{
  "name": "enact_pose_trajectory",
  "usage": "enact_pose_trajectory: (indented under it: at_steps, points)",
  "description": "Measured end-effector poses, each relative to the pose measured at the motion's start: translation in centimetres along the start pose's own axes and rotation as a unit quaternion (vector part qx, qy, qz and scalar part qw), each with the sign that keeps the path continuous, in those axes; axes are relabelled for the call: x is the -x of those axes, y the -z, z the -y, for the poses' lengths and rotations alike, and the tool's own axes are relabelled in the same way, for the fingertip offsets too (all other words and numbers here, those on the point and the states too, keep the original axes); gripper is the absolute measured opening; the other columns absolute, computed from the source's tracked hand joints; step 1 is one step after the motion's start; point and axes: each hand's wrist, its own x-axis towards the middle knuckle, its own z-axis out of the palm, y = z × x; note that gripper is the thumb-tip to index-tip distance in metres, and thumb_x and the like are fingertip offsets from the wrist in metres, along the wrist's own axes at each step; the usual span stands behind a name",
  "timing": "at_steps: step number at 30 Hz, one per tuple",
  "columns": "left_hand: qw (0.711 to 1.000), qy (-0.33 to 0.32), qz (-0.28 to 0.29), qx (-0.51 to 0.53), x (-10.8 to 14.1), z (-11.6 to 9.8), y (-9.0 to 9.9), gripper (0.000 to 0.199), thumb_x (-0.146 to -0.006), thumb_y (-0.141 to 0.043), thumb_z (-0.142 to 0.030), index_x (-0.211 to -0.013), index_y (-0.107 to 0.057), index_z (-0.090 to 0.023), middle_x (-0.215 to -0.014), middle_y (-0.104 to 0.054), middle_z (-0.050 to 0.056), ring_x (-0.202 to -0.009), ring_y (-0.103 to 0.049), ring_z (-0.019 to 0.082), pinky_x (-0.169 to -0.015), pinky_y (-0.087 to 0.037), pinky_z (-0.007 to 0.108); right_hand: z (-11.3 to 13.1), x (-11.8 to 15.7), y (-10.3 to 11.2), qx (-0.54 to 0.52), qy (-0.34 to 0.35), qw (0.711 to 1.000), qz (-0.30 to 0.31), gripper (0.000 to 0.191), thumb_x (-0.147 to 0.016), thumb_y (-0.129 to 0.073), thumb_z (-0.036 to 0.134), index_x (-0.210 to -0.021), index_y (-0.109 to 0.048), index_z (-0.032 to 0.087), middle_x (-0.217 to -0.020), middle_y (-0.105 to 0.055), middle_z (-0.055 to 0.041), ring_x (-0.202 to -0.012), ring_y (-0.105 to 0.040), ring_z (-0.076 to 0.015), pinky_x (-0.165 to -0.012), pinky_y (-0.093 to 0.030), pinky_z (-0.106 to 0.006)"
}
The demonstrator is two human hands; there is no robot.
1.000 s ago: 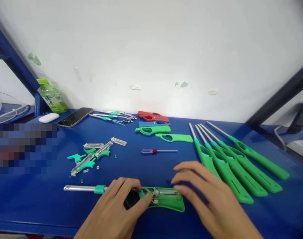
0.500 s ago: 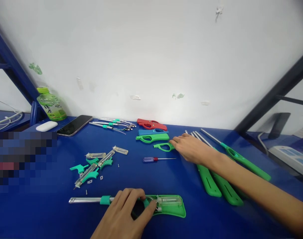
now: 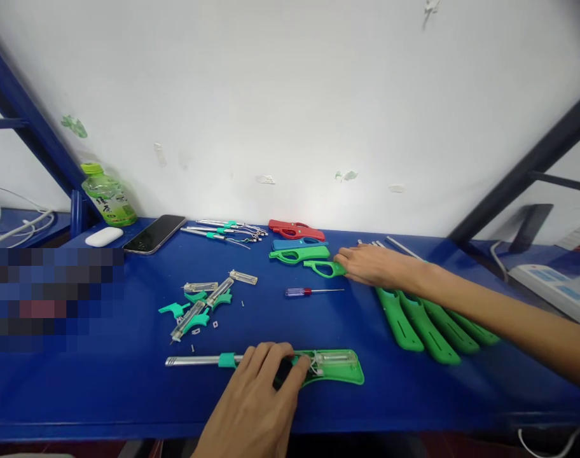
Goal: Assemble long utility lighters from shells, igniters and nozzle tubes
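My left hand (image 3: 261, 394) is closed around the middle of an opened gas lighter (image 3: 340, 370) lying on the table. Its green half-shell shows a clear fuel tank (image 3: 338, 357) at the right end, and its metal tube (image 3: 192, 360) with a teal collar points left. The fingers hide the trigger area. Farther back, my right hand (image 3: 372, 264) grips the right end of a green lighter shell (image 3: 324, 269), whose looped end sticks out leftward. Just in front of it lies a small screwdriver (image 3: 299, 292) with a purple and red handle.
Behind are green (image 3: 302, 255), blue (image 3: 299, 243) and red (image 3: 297, 229) shells, and metal tubes with wires (image 3: 214, 234). Clear tanks (image 3: 200, 287) and teal triggers (image 3: 194, 321) lie left. Several green lighters (image 3: 399, 324) lie under my right arm. A phone (image 3: 155, 234) and bottle (image 3: 109, 198) stand back left.
The camera view has shifted, so things appear higher and farther right, and the table's front edge now shows. Both hands keep their grips, with little movement over the table.
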Motion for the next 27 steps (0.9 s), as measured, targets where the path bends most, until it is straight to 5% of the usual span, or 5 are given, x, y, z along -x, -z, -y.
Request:
enact_pose_trajectory:
  at_steps: [6,10,13,20,27]
  points:
    - [0.999,0.009,-0.054,0.0,0.2,0.5,-0.5,0.042,-0.106,-0.05,-0.021,-0.147,-0.051,-0.018,-0.127,-0.068,0.014,-0.111,-0.072,0.027,-0.092,-0.064,0.043,0.2,0.3,1.1,-0.054,-0.012,0.998,-0.025,0.025,-0.103,-0.068,0.034,-0.12,-0.067,0.015,-0.113,-0.071,-0.0062,-0.092,-0.071,-0.0192,-0.082,-0.062,-0.039]
    - [0.999,0.005,-0.036,0.012,0.0,0.9,-0.5,0.046,-0.107,-0.049,-0.023,-0.153,-0.045,-0.021,-0.124,-0.071,0.01,-0.107,-0.073,0.025,-0.09,-0.065,0.04,-0.1,2.3,3.2,-0.104,-0.03,0.992,-0.062,0.018,-0.103,-0.063,0.024,-0.119,-0.068,0.017,-0.112,-0.072,-0.0099,-0.089,-0.071,-0.0204,-0.081,-0.058,-0.035]
    - [0.999,-0.006,-0.02,0.03,-0.2,1.2,-0.3,0.05,-0.107,-0.049,-0.023,-0.157,-0.04,-0.022,-0.124,-0.072,0.009,-0.105,-0.072,0.024,-0.089,-0.064,0.042,0.7,5.0,5.2,-0.15,-0.054,0.983,-0.089,0.028,-0.107,-0.057,0.032,-0.13,-0.062,0.017,-0.121,-0.071,-0.0112,-0.096,-0.072,-0.023,-0.081,-0.057,-0.036]
    - [0.993,0.02,-0.06,0.096,-0.2,1.1,-0.1,0.05,-0.107,-0.051,-0.022,-0.156,-0.042,-0.025,-0.124,-0.07,0.008,-0.107,-0.069,0.023,-0.086,-0.062,0.036,10.2,10.7,6.0,-0.287,-0.135,0.926,-0.206,0.039,-0.107,-0.056,0.044,-0.141,-0.062,0.027,-0.128,-0.073,-0.0065,-0.111,-0.072,-0.0242,-0.094,-0.058,-0.039]
    - [0.976,0.07,-0.179,0.105,0.1,2.5,2.4,0.038,-0.102,-0.053,-0.009,-0.134,-0.062,-0.028,-0.125,-0.063,0.006,-0.116,-0.06,0.022,-0.098,-0.053,0.037,15.6,10.3,5.0,-0.355,-0.111,0.9,-0.228,0.04,-0.106,-0.062,0.037,-0.146,-0.062,0.03,-0.124,-0.076,-0.0048,-0.109,-0.073,-0.0227,-0.095,-0.057,-0.036]
